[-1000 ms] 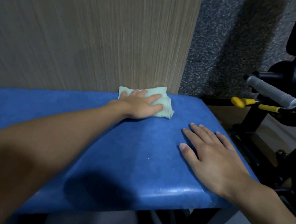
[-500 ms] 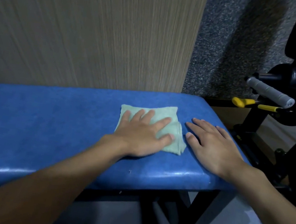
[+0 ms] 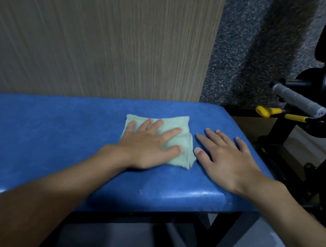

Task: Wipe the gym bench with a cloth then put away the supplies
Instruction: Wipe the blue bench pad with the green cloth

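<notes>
A blue padded gym bench runs from the left edge to right of centre, on black legs. A folded pale green cloth lies on its right part. My left hand presses flat on the cloth with straight, spread fingers and covers most of it. Just right of the cloth, my right hand rests flat on the bare bench pad near its right end, fingers straight, holding nothing.
A wood-grain wall panel stands right behind the bench, with grey textured wall beside it. A black gym machine with a grey handle and yellow levers stands close at the right. Grey floor shows below.
My left hand has drawn the cloth from the bench's back edge toward the front and a little to the right, close to my right hand. The right hand has stayed flat on the bench.
</notes>
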Available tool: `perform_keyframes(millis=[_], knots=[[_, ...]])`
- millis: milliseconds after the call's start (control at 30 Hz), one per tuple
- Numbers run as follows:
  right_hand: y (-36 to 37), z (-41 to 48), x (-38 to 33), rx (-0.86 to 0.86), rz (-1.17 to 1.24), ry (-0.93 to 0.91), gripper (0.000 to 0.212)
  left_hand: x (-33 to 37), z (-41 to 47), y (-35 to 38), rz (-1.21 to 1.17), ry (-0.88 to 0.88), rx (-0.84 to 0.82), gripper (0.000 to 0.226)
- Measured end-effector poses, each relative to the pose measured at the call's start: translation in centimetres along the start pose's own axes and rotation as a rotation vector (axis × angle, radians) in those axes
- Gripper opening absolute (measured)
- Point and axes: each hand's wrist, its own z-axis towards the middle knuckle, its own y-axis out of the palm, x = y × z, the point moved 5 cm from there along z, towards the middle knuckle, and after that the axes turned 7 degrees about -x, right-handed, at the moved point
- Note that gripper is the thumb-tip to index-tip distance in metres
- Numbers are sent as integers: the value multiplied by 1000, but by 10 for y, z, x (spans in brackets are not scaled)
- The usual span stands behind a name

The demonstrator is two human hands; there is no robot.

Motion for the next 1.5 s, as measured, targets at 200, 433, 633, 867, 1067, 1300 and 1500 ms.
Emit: perform_keyframes(millis=[200, 433, 633, 867, 1067, 1300, 1500], knots=[[0, -1, 0, 19, -16, 0, 59, -37, 93, -29, 7, -58, 15, 63], [0, -2, -1, 28, -6, 5, 58, -47, 113, -40, -36, -77, 23, 64], [0, -1, 1, 48, 31, 7, 58, -27, 51, -16, 16, -32, 8, 64], [-3, -4, -1, 49, 21, 16, 55, -1, -59, 19, 48, 39, 27, 70], [-18, 0, -17, 176, 121, -30, 49, 2, -74, 25, 50, 32, 44, 76], [-1, 11, -18, 38, 18, -25, 54, -31, 10, -4, 16, -19, 3, 63], [0, 13, -16, 56, 13, -22, 55, -65, 95, -35, -8, -79, 6, 63]])
